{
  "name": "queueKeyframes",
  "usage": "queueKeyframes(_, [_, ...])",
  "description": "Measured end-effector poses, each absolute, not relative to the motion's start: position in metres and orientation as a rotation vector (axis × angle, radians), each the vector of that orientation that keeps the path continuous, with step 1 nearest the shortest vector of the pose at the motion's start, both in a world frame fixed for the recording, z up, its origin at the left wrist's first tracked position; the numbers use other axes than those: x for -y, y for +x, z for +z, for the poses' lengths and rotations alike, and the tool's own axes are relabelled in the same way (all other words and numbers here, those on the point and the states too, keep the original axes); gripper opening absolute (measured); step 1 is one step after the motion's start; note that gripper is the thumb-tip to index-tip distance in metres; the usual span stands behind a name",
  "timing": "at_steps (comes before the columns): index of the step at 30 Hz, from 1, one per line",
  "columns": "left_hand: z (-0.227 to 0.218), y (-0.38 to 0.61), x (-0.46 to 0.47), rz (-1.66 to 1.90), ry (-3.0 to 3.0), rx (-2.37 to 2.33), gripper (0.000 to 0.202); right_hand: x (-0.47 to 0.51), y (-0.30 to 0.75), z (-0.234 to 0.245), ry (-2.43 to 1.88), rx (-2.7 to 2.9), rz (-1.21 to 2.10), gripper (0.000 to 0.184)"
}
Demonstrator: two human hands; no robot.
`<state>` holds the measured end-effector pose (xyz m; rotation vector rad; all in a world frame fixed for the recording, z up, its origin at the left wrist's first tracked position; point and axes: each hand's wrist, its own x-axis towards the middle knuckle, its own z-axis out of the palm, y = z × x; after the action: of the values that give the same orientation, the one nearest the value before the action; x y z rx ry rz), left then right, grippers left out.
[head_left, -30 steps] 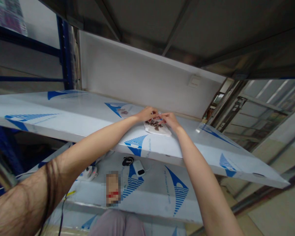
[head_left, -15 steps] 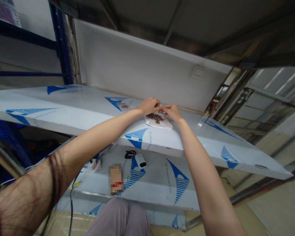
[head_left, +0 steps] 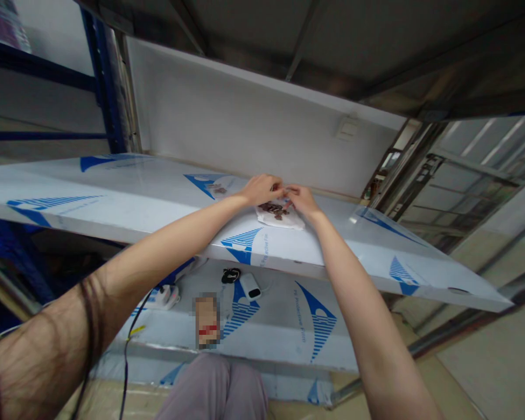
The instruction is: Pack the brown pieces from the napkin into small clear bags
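Both hands meet above the upper shelf, fingertips close together. My left hand [head_left: 265,189] is curled, its fingers pinched toward the right hand. My right hand [head_left: 303,200] has its thumb and fingers bent inward, also in a pinch. Whatever lies between the fingertips is too small to name. Just below them a white sheet, perhaps paper or cloth [head_left: 284,222], rests on the shelf. A little heap of dark brown pieces [head_left: 275,210] lies on it, partly behind the right fingers.
Blue-printed protective film covers the upper shelf [head_left: 157,198]. On the lower shelf [head_left: 280,326] are a coiled black cable [head_left: 231,275], a white device [head_left: 249,286], a power strip [head_left: 166,297] and a blurred-out box [head_left: 207,321]. A dark metal shelf [head_left: 332,52] hangs overhead.
The fingers have shifted slightly above the brown pieces, the two hands staying together. The view has moved a little; the white sheet stays on the shelf.
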<state>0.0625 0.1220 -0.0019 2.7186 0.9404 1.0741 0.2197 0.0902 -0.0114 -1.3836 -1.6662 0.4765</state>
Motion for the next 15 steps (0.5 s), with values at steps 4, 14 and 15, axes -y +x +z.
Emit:
queueKeyframes(4, [-0.010, 0.061, -0.143, 1.292, 2.278, -0.974, 0.033, -0.087, 0.223, -0.005, -1.308, 1.591, 0.524, 0.032])
queueKeyframes(14, [-0.003, 0.038, -0.152, 0.984, 1.856, -0.661, 0.014, -0.083, 0.226, -0.003, -1.235, 1.558, 0.682, 0.041])
queueKeyframes(15, [-0.003, 0.037, -0.153, 1.024, 1.856, -0.691, 0.013, -0.083, 0.227, -0.004, -1.238, 1.551, 0.725, 0.042])
